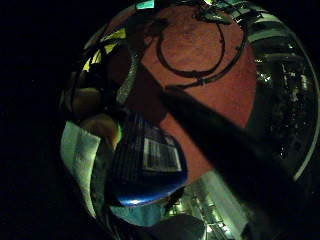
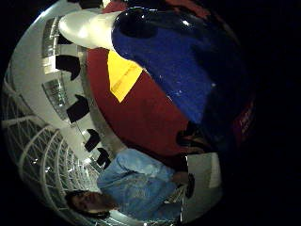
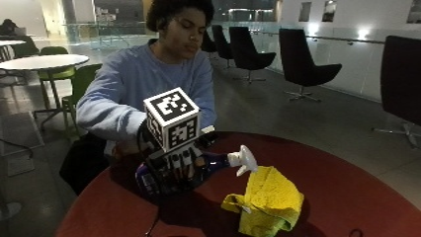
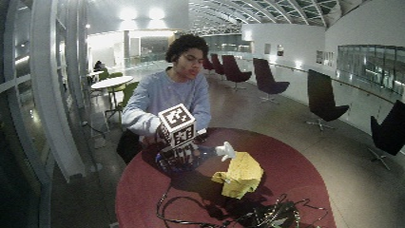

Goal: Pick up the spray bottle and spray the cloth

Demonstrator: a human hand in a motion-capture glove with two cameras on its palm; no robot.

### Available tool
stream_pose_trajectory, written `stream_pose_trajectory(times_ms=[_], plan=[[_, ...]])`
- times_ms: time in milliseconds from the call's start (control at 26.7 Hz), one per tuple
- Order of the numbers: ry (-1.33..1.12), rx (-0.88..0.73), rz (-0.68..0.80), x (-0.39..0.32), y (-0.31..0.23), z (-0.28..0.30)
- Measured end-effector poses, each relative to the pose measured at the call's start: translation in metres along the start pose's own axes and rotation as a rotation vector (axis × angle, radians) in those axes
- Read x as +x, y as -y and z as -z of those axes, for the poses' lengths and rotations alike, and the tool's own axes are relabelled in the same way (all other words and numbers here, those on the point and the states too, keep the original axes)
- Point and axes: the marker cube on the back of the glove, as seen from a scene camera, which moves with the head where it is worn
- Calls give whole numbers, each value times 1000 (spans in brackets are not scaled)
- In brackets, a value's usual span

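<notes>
In the outside view my gloved right hand (image 3: 172,170) grips the blue spray bottle (image 3: 212,163) around its body. The bottle is tipped over sideways, low over the red table (image 3: 342,187). Its white nozzle (image 3: 242,159) points toward the yellow cloth (image 3: 270,200), which lies crumpled on the table just beyond it. The wide view shows the same hand (image 4: 180,154), nozzle (image 4: 225,151) and cloth (image 4: 239,174). The bottle (image 2: 188,70) fills the thumb side view, with the cloth (image 2: 121,75) past its nozzle. The bottle's labelled side (image 1: 150,165) lies close to the palm, a gloved finger (image 1: 225,145) beside it.
Black cables (image 4: 253,216) are tangled on the table's near side, also seen as cable loops (image 1: 195,55). A white sheet (image 2: 202,172) lies at the table edge by the person. Black chairs (image 3: 303,64) stand behind.
</notes>
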Motion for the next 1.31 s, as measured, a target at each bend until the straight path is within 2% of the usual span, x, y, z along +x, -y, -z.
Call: stream_pose_trajectory(times_ms=[487, 749, 973, 1310], plan=[[26, 1, 20, -4, 2, -2], [114, 58, 93, -17, -9, -4], [282, 172, 213, -37, -30, -5], [695, 461, 438, -78, -62, -23]])
